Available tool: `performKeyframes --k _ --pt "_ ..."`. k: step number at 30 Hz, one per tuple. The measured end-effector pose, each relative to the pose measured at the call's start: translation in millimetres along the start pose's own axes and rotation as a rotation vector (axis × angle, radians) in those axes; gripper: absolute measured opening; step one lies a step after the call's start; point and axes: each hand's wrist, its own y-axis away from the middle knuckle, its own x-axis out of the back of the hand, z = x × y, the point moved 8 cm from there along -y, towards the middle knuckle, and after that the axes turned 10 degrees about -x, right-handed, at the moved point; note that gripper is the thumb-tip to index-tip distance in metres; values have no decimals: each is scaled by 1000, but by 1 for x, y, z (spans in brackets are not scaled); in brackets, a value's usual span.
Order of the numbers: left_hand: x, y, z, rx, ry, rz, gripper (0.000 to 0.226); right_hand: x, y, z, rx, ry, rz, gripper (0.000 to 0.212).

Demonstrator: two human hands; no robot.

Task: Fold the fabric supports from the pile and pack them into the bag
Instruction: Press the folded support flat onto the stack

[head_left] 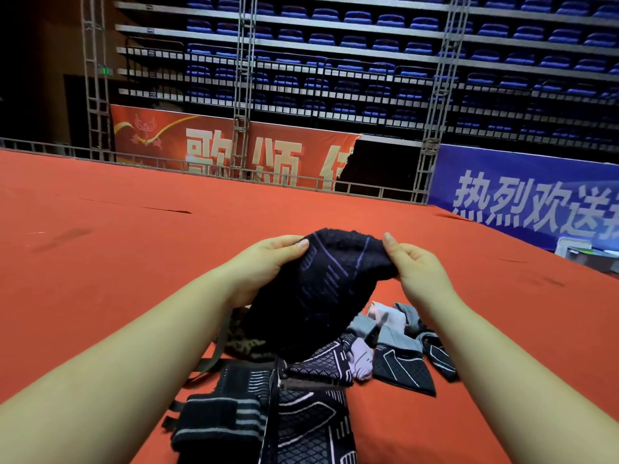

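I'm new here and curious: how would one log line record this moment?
left hand and right hand hold black support | pile below

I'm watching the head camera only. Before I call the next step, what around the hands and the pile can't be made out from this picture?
Head view only:
- Camouflage bag: mostly hidden behind the held black support; its opening cannot be seen.
- Fingers of the left hand and right hand: behind the fabric, only thumbs show.
- Nearest supports in the pile: cut off by the bottom edge.
- Grey supports: overlapping, count unclear.
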Motion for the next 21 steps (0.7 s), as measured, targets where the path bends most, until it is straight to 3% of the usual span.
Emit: performKeyframes --k 3,7,13,15,19,21 --pt "7 -2 -3 21 -26 24 23 12 2 1 41 14 131 44" --pt "11 -2 -10 57 -124 5 21 16 0 -7 78 -26 167 48" --pt "15 -4 -3 -16 -583 -48 24 25 3 -44 283 257 274 50" --pt "9 -4 -3 -47 -514 -29 22 24 0 -43 258 302 250 49" --pt "-13 -5 -17 33 -124 -60 12 17 -8 -29 150 181 112 46" --pt "-31 -5 -22 86 -19 -134 26 15 -9 -31 146 161 86 44"
